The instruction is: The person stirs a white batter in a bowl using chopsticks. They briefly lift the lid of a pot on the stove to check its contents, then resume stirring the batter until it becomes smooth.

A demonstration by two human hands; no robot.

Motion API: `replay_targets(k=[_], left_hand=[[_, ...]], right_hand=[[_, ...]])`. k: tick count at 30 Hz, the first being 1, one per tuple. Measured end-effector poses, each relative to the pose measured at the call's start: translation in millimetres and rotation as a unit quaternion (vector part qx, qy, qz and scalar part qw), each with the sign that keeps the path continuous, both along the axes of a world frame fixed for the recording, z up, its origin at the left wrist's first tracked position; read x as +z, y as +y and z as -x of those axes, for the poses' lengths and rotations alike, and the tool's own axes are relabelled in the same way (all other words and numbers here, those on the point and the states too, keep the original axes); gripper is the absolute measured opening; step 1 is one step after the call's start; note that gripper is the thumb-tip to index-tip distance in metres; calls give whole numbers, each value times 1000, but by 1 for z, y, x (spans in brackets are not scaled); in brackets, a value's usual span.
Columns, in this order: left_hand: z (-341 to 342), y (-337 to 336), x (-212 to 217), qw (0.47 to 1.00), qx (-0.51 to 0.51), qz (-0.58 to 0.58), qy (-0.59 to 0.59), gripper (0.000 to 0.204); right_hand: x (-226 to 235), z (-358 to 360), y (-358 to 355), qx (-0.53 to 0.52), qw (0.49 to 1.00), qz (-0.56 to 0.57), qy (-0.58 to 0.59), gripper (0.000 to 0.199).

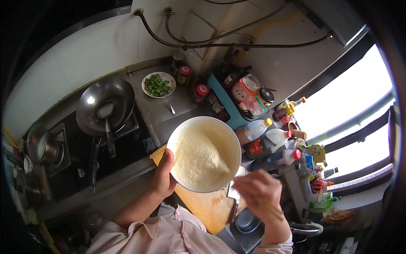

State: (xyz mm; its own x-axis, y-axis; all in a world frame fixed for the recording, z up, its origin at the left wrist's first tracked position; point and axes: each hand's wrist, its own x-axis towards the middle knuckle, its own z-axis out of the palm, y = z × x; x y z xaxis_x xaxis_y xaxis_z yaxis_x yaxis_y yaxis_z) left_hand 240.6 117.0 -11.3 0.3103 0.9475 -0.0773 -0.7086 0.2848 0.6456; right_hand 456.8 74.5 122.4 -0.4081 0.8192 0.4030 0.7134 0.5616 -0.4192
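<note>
A white bowl (237, 146) of thick, pale batter (198, 158) is held up over the wooden cutting board. My left hand (164, 175) is shut on its left side, thumb over the rim. My right hand (260, 192) is by the lower right rim, blurred by motion, with its fingers curled together. What they grip is hidden; the batter nearest them is streaked. Under the bowl, the cutting board (203, 209) carries a knife (234, 201) whose blade is partly covered by the bowl and my hand.
A black wok (86, 108) with a ladle (109, 135) sits on the stove at left, beside a small pot (42, 144). Behind the bowl is a plate of chopped greens (156, 85) with a spoon. Jars and bottles (253, 129) crowd the right, near a faucet (306, 228).
</note>
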Motion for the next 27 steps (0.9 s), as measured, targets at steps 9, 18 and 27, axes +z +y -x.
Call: replay_targets(k=[9,18,27], left_hand=[[-6,25,2,995,-55,87,-6,72],[-26,25,-11,995,-69,65,-9,76],[-29,28,-12,999,-45,-16,10,75]], right_hand=[[-21,2,65,-80,994,-6,73,14],[-33,12,63,4,981,100,166,14],[-12,-28,21,21,996,86,24,19]])
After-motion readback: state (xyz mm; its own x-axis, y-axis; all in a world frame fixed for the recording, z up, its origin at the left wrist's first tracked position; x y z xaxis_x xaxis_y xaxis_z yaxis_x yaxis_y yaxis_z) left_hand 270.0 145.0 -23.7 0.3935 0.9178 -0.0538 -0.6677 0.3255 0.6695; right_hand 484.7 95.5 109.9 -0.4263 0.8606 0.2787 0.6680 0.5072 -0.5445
